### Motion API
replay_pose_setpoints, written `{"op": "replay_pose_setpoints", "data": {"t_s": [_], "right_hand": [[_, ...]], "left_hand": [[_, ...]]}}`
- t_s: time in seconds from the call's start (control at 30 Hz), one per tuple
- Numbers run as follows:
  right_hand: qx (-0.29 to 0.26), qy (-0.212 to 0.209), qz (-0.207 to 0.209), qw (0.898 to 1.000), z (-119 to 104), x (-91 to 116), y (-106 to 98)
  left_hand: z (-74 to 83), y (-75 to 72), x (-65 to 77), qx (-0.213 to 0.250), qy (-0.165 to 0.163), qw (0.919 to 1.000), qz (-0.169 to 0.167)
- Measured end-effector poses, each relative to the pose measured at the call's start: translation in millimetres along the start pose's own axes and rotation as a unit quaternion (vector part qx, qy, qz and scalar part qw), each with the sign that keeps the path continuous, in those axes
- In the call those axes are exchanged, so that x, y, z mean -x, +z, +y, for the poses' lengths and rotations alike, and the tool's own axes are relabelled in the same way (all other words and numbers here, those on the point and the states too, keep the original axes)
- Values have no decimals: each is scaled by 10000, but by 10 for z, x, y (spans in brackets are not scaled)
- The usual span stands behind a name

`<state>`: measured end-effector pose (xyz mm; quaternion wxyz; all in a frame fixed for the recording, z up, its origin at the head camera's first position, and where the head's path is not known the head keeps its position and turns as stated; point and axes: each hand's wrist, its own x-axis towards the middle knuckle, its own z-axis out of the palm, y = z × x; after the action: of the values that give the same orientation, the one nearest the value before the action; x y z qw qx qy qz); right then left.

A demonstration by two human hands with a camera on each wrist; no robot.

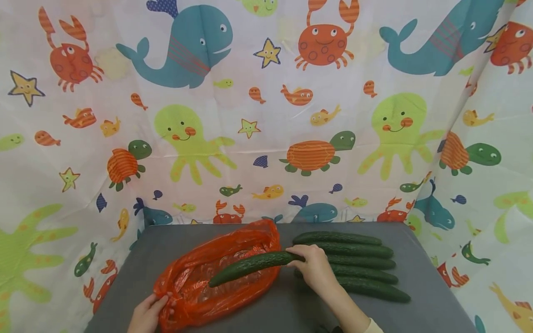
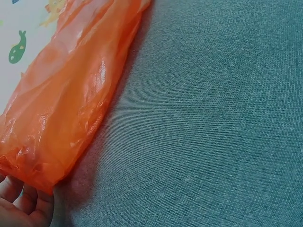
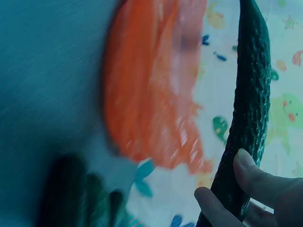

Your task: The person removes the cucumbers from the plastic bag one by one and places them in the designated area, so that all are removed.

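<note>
My right hand [image 1: 314,268] grips a long dark green cucumber [image 1: 251,267] by its right end, holding it above an open orange plastic bag [image 1: 233,305]. In the right wrist view the bumpy cucumber [image 3: 251,94] stretches upward from the thumb and fingers. At the bag's near left end, my left hand [image 1: 150,312] pinches the crumpled plastic. The left wrist view shows the fingertips of the left hand [image 2: 28,203] at the edge of the bag [image 2: 71,109]. Several more cucumbers [image 1: 358,263] lie side by side to the right, partly behind my right forearm.
A grey cloth-covered table [image 1: 287,319] carries the bag and the cucumbers. Behind it and along both sides hangs a white curtain [image 1: 258,199] printed with sea animals. Something small and dark shows at the bottom edge, below the right forearm.
</note>
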<state>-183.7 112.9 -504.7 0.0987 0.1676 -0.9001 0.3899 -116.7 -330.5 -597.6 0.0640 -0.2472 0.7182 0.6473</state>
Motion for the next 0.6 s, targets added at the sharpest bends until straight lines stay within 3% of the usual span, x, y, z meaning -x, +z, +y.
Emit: {"op": "replay_pose_setpoints", "data": {"t_s": [0.33, 0.6], "right_hand": [[-79, 828, -146, 9964, 453, 332, -180], [13, 1589, -472, 9862, 748, 686, -479]], "left_hand": [[18, -26, 9, -155, -32, 9999, 8], [6, -10, 12, -116, -17, 9999, 33]]}}
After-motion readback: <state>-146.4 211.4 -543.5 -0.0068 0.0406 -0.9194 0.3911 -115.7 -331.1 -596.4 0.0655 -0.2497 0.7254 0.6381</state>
